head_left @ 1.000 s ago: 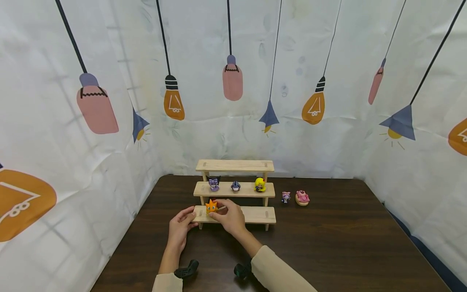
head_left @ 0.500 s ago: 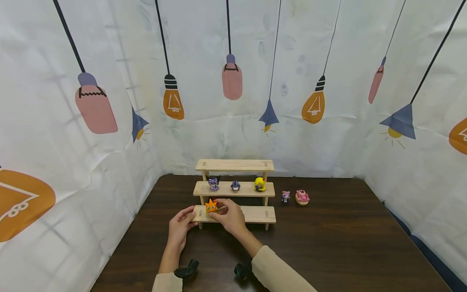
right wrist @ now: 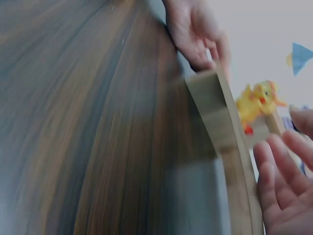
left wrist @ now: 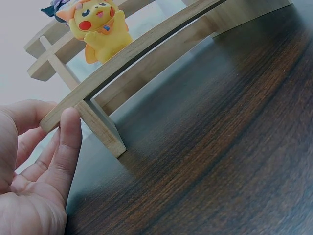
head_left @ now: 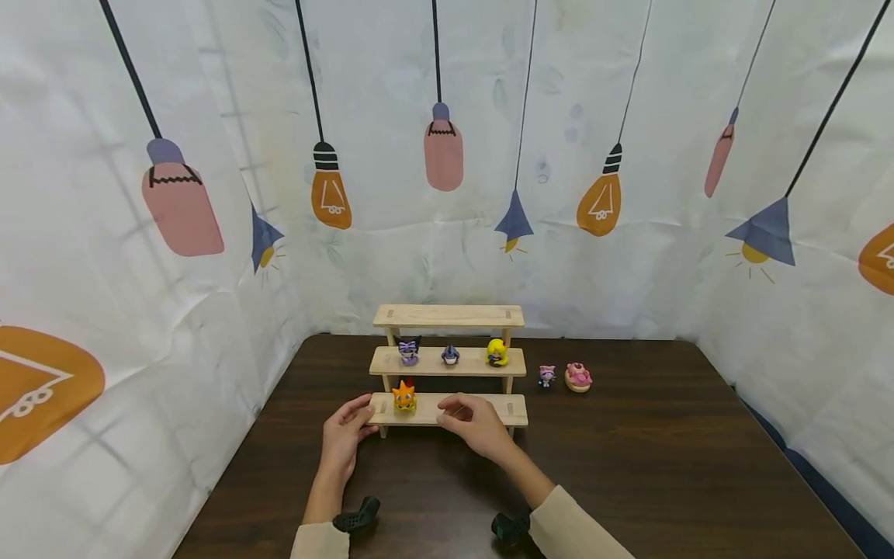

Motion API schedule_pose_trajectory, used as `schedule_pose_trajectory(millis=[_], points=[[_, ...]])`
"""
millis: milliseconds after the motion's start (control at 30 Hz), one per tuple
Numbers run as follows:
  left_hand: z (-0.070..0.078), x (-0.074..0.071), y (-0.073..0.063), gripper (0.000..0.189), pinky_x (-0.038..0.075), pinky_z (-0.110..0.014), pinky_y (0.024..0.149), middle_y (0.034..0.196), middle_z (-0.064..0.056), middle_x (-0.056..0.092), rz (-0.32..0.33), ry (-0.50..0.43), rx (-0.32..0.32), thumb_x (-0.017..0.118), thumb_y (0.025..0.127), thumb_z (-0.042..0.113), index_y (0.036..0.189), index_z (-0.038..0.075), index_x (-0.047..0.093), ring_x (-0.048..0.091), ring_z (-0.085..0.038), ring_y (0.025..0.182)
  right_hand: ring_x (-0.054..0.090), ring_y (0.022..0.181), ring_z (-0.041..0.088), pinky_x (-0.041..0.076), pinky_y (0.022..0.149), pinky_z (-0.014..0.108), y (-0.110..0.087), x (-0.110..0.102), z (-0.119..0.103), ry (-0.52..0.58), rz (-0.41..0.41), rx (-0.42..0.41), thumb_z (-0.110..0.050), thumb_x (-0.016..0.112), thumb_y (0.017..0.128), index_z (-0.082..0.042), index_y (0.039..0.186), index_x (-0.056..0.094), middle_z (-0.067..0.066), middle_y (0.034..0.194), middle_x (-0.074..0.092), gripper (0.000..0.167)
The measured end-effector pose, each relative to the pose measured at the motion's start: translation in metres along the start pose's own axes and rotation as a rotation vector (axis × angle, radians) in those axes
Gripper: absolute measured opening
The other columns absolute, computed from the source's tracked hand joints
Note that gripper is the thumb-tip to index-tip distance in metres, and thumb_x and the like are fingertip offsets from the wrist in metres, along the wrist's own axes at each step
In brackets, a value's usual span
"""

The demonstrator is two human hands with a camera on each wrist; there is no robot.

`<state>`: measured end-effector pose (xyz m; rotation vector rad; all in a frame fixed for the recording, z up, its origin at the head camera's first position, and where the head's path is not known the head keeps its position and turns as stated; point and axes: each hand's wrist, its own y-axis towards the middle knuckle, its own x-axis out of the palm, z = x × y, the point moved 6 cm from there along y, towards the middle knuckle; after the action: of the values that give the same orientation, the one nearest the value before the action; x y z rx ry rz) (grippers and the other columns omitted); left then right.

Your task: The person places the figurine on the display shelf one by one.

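Note:
A yellow Pikachu figurine with an orange spiky hood (head_left: 404,397) stands upright near the left end of the lowest step of a three-tier wooden display shelf (head_left: 482,400). My left hand (head_left: 346,435) pinches that step's left end, thumb and fingers around the board's edge, as the left wrist view shows closely (left wrist: 44,161). My right hand (head_left: 478,427) hovers at the front of the same step, to the figurine's right. Its fingers are loosely bent with nothing between them. In the blurred right wrist view, the figurine (right wrist: 257,103) is apart from the right fingers.
On the middle step stand a purple figurine (head_left: 408,352), a small blue-grey one (head_left: 450,356) and a yellow-haired one (head_left: 497,353). Right of the shelf, a small pink-and-purple figurine (head_left: 547,376) and a pink one in a tan base (head_left: 578,377) stand on the dark wooden table (head_left: 628,466).
My right hand has let go of the Pikachu figurine and moved right, leaving it standing on the lowest step. The left hand keeps its grip on the shelf's end.

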<state>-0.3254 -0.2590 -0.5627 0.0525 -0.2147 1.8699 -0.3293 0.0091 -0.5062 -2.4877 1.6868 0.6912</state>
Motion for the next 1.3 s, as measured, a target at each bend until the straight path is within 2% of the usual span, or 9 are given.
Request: schedule_pose_trajectory(millis=[233, 367, 467, 633, 833, 967, 1067, 1200, 1300], points=[[-0.001, 0.002, -0.001, 0.042, 0.063, -0.025, 0.074, 0.104, 0.006, 0.073, -0.006, -0.002, 0.001, 0.068, 0.1, 0.015, 0.139, 0.002, 0.06, 0.069, -0.011, 0.081, 0.072, 0.083, 0.028, 0.064, 0.077, 0.04, -0.031, -0.045, 0.013, 0.042, -0.077, -0.018, -0.022, 0.069, 0.099, 0.0, 0.12, 0.069, 0.015, 0.097, 0.073, 0.03], [-0.002, 0.003, -0.001, 0.043, 0.063, -0.025, 0.074, 0.104, 0.005, 0.073, -0.01, -0.002, 0.003, 0.068, 0.1, 0.015, 0.139, 0.002, 0.06, 0.069, -0.011, 0.081, 0.072, 0.084, 0.024, 0.064, 0.079, 0.039, -0.047, -0.078, 0.026, 0.032, -0.055, -0.013, -0.021, 0.067, 0.101, 0.001, 0.12, 0.068, 0.019, 0.1, 0.072, 0.03], [-0.002, 0.002, -0.001, 0.042, 0.063, -0.025, 0.074, 0.104, 0.005, 0.073, -0.007, -0.008, 0.005, 0.069, 0.099, 0.014, 0.138, 0.001, 0.06, 0.069, -0.011, 0.081, 0.071, 0.084, 0.018, 0.063, 0.078, 0.034, -0.056, -0.107, 0.038, 0.01, 0.015, 0.022, -0.022, 0.068, 0.1, -0.001, 0.116, 0.069, 0.018, 0.1, 0.072, 0.027], [-0.002, 0.0, 0.001, 0.041, 0.063, -0.025, 0.072, 0.099, 0.006, 0.072, -0.006, -0.014, 0.025, 0.069, 0.099, 0.013, 0.137, 0.0, 0.061, 0.069, -0.011, 0.08, 0.069, 0.084, 0.012, 0.059, 0.074, 0.028, -0.066, -0.155, 0.057, -0.019, 0.191, 0.122, -0.024, 0.07, 0.098, 0.001, 0.114, 0.069, 0.021, 0.102, 0.072, 0.03], [-0.003, 0.0, 0.002, 0.039, 0.063, -0.026, 0.072, 0.094, 0.006, 0.071, -0.012, -0.034, 0.034, 0.067, 0.099, 0.009, 0.136, -0.002, 0.06, 0.069, -0.012, 0.078, 0.064, 0.088, 0.007, 0.057, 0.076, 0.024, -0.075, -0.2, 0.085, -0.051, 0.364, 0.271, -0.025, 0.071, 0.099, 0.0, 0.121, 0.068, 0.008, 0.107, 0.072, 0.034], [-0.003, 0.0, 0.001, 0.04, 0.063, -0.025, 0.072, 0.094, 0.007, 0.071, -0.016, -0.026, 0.029, 0.067, 0.1, 0.01, 0.137, -0.001, 0.06, 0.069, -0.012, 0.079, 0.06, 0.088, 0.006, 0.056, 0.075, 0.025, -0.08, -0.219, 0.1, -0.09, 0.43, 0.334, -0.023, 0.07, 0.099, -0.002, 0.125, 0.066, 0.009, 0.113, 0.069, 0.034], [-0.002, 0.0, 0.001, 0.041, 0.063, -0.025, 0.072, 0.095, 0.007, 0.072, -0.019, -0.026, 0.028, 0.067, 0.099, 0.012, 0.138, -0.001, 0.06, 0.069, -0.012, 0.079, 0.061, 0.091, 0.008, 0.056, 0.074, 0.024, -0.081, -0.227, 0.107, -0.112, 0.446, 0.348, -0.022, 0.071, 0.099, 0.0, 0.131, 0.061, 0.018, 0.122, 0.066, 0.04], [-0.003, 0.0, 0.002, 0.039, 0.063, -0.026, 0.072, 0.096, 0.006, 0.072, -0.013, -0.035, 0.022, 0.067, 0.099, 0.01, 0.137, -0.001, 0.061, 0.069, -0.013, 0.078, 0.065, 0.108, 0.024, 0.053, 0.076, 0.021, -0.08, -0.233, 0.116, -0.116, 0.438, 0.35, -0.023, 0.072, 0.098, 0.0, 0.14, 0.052, 0.027, 0.135, 0.059, 0.052], [-0.004, 0.0, 0.002, 0.039, 0.063, -0.026, 0.072, 0.096, 0.006, 0.072, -0.014, -0.037, 0.023, 0.067, 0.099, 0.009, 0.136, -0.001, 0.061, 0.069, -0.013, 0.078, 0.061, 0.12, 0.037, 0.052, 0.078, 0.019, -0.079, -0.234, 0.122, -0.117, 0.416, 0.35, -0.024, 0.071, 0.098, 0.001, 0.146, 0.045, 0.029, 0.141, 0.054, 0.06]])
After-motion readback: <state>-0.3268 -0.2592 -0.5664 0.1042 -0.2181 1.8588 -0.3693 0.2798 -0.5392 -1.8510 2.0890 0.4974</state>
